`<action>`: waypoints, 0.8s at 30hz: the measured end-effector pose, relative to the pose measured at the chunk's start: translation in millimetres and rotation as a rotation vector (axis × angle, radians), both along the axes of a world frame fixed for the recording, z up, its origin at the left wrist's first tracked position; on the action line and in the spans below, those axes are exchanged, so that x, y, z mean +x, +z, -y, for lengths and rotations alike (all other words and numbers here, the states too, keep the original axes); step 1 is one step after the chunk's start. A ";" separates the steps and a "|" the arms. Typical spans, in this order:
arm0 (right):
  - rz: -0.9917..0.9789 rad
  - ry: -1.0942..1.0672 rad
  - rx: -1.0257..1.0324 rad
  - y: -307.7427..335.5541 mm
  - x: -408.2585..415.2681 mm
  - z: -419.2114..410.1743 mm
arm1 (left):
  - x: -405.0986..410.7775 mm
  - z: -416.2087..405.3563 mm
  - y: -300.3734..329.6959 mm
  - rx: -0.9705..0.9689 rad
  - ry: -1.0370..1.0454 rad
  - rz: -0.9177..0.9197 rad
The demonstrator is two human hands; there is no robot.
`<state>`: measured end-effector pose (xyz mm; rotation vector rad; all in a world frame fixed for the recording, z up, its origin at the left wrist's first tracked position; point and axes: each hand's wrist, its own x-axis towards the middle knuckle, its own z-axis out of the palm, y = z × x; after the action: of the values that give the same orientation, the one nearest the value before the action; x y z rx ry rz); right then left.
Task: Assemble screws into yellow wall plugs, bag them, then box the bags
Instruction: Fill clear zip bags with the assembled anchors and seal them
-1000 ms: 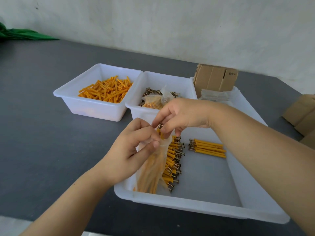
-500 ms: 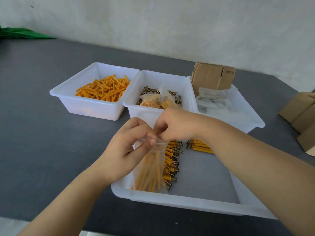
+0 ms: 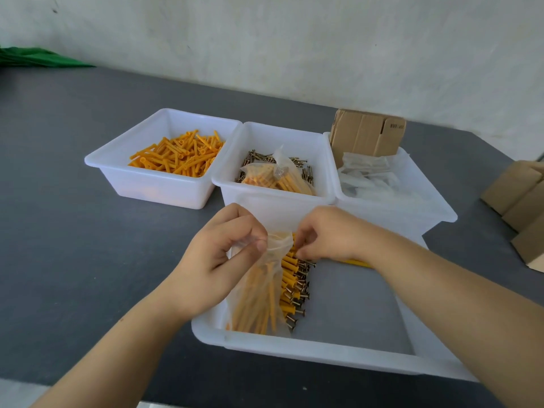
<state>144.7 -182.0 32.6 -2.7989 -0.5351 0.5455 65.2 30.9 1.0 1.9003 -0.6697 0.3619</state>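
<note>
Over tray's left edge: bag (image 3: 259,293) hung, soft, slippery, bottom-heavy.
Left hand (image 3: 217,260): fingers pinched bag mouth.
Right hand (image 3: 326,235): fingers curled at rim; best hold.

The light is soft and even, like daylight, and nothing looks too dark or too bright. Shadows are faint, with only a pale one under the white bins on the grey desk (image 3: 73,231). The wide lens bends the desk's edges and stretches the arms near the bottom corners. The middle looks sharp.
</note>
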 end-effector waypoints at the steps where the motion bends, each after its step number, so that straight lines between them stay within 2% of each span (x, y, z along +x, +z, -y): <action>1: -0.004 -0.001 0.005 -7.0 -2.5 -0.9 | 0.2 0.1 0.2 0.000 0.000 0.000; 9: 0.024 -0.079 0.149 -24.9 -4.4 -6.2 | 0.3 0.4 -1.1 -0.008 -0.002 -0.001; 16: 0.059 -0.012 0.194 -28.0 -6.3 -14.6 | -0.1 1.0 -0.3 -0.006 -0.002 0.001; 24: 0.127 0.093 -0.015 -23.6 -7.2 -16.1 | 0.3 1.0 -1.6 -0.019 -0.009 -0.002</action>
<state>137.5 -165.9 9.0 -2.8479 -0.6930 0.3922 65.6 29.8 -0.5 1.8793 -0.6712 0.3598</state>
